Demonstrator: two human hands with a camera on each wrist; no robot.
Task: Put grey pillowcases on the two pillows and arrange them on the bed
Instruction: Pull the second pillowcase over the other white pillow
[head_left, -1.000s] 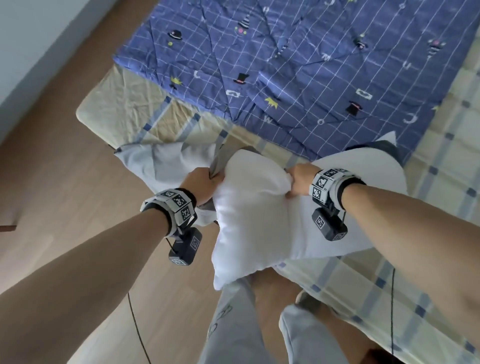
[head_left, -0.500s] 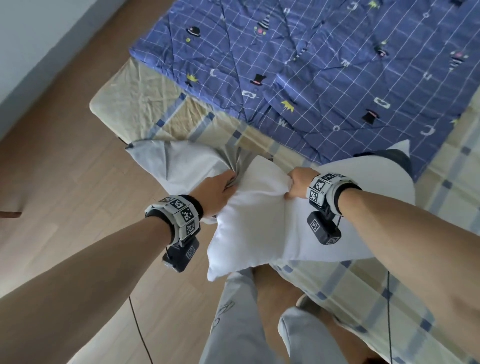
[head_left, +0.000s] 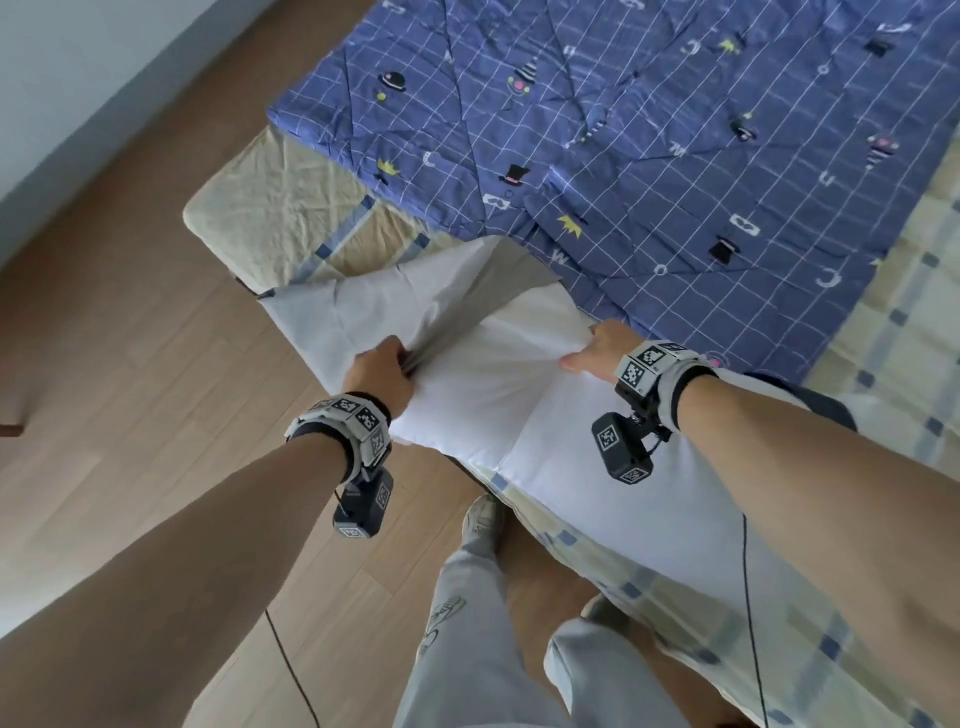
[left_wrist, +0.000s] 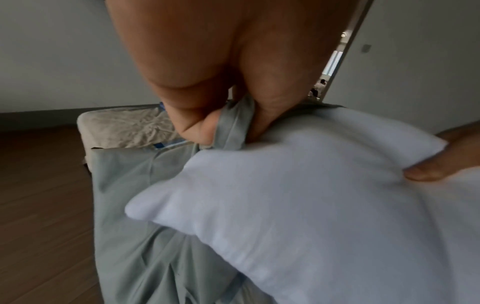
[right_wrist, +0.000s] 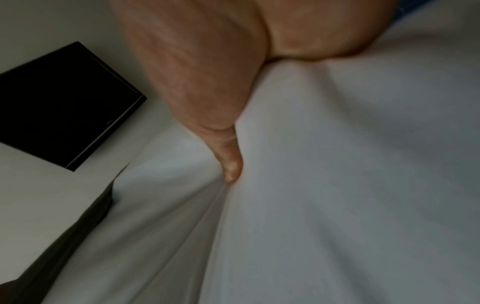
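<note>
At bed edge, near corner: person is mid-way stuffing the first pillow (head_left: 488, 384) into a grey pillowcase (head_left: 363, 312). Left hand (head_left: 379, 371) has fingers and thumb curled tight on a bunched hem of the case mouth, clear in the left wrist view. Right hand (head_left: 597, 351) grips the far side of the pillow end; its thumb digs into the white fabric, the other fingers are hidden, so I can't tell exactly how they lie.

Progress, my read: early. Only the pillow's leading end sits at or just inside the case opening; most of the case lies flat and slack, hanging over the bed corner. Pillow body lies along the bed edge under the right forearm. Still to do: pull the case down the full length, close it up, then the second pillow and placement. A dark-edged item (head_left: 810, 395) shows beyond the right arm, could be the second pillow or case, can't tell.

Surface: bed (head_left: 270, 208) with a cream checked sheet, wrinkled at the corner; blue grid-pattern quilt (head_left: 649, 130) spread over the middle. Wood-look floor (head_left: 130, 364), pale wall (head_left: 78, 62) alongside.
</note>
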